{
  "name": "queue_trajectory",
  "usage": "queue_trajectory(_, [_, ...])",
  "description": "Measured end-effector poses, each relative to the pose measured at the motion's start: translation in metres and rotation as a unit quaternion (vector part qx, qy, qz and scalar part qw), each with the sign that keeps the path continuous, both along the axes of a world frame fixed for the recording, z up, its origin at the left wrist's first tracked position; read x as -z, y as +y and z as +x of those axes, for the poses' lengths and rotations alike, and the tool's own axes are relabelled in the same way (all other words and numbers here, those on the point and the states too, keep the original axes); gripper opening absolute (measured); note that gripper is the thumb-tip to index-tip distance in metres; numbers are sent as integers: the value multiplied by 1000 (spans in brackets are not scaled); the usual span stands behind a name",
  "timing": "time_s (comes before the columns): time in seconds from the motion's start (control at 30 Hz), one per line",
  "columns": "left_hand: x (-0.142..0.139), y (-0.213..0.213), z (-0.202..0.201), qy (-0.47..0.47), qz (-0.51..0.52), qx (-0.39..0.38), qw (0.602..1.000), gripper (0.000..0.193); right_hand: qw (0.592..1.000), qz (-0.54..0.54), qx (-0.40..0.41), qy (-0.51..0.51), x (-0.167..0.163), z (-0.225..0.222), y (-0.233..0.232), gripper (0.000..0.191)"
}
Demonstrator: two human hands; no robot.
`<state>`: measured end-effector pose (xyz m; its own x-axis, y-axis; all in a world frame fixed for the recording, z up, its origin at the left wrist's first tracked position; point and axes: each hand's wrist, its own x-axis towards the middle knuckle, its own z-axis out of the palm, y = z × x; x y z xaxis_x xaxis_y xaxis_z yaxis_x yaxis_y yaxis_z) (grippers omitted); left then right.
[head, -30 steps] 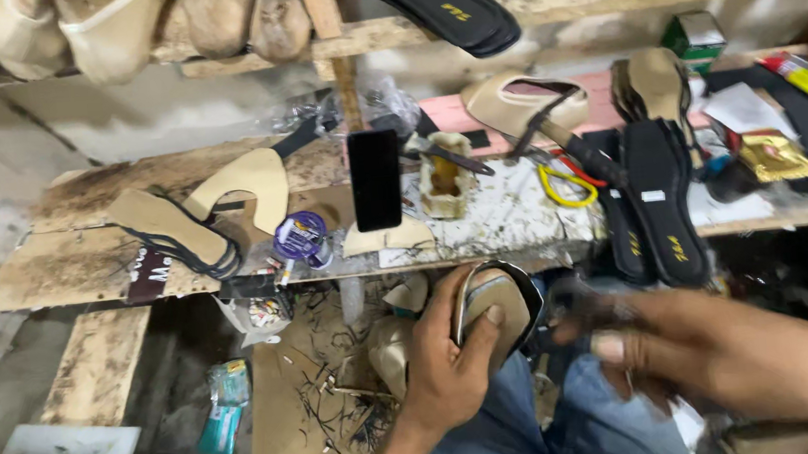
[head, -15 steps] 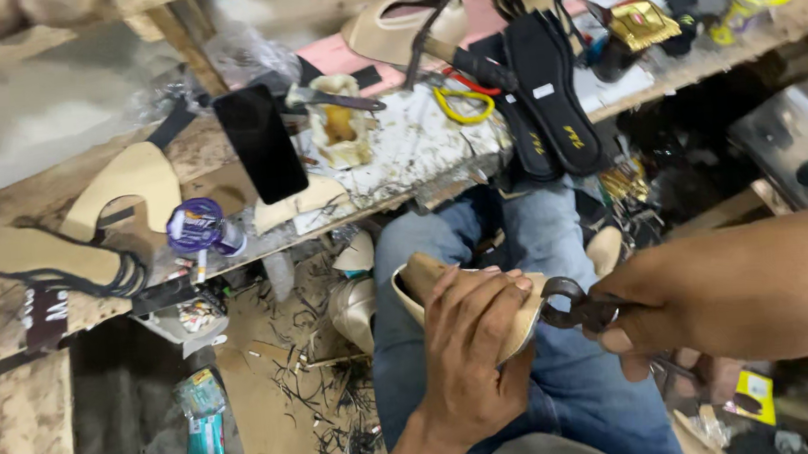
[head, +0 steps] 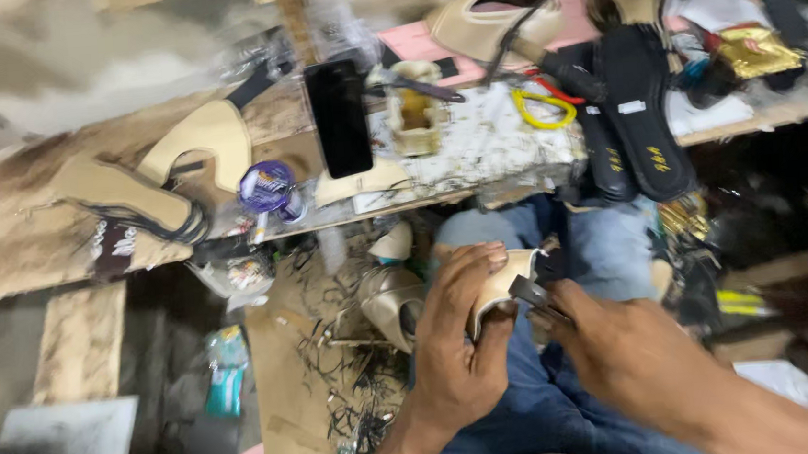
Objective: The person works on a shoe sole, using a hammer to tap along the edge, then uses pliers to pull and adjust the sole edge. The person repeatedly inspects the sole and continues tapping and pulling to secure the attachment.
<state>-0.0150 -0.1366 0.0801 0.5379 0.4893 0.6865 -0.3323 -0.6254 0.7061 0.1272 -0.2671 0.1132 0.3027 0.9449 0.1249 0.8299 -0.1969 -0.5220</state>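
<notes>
**Notably light work-piece: beige sandal sole held over the lap**

Handling, judged from appearance: the beige sandal sole (head: 503, 285) looked light and thin, a flat piece with a slight curve, probably stiff enough to keep its shape yet able to flex under thumb pressure. Its surface seemed matte, so slipping appeared unlikely. Best hold would be across the width near one end, fingers on top and thumb under, leaving the edge free for the tool.

Position: the sole sat above the blue-jeaned lap (head: 534, 409), below the front edge of the cluttered workbench (head: 476, 168), well apart from the black insoles (head: 641, 127) and the dark phone (head: 338, 117) lying on that bench.

Left hand (head: 462, 347): curled closed around the sole, fingers (head: 469, 262) draped over its upper face, thumb pressed against the near side. Firm wrap, no gap seen.

Right hand (head: 625, 354): motion-blurred. It was closed about a small dark metal tool (head: 532, 294), whose tip touched or lay just beside the sole's right edge; actual contact could not be confirmed. The kind of tool could not be told.

Another beige sole (head: 386, 300) lay on the littered floor just left of the hands.
</notes>
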Motion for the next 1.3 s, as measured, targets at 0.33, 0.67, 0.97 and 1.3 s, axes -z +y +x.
queue_trajectory(0.33, [-2, 42, -8, 33, -46, -51, 997, 44, 990, -134, -46, -15, -21, 21, 45, 27])
queue_trajectory(0.67, [-1, 42, 6, 78, -44, -60, 994, 48, 981, -192, 1, -22, -20, 15, 47, 29])
queue_trajectory(0.97, [-53, 74, -15, 261, -300, 143, 906, 52, 999, 24, 28, 13, 24, -5, 64, 25])
queue_trajectory(1.3, [-46, 67, 10, 148, -415, 65, 895, 32, 983, 128, 0, 133, 43, -12, 74, 17])
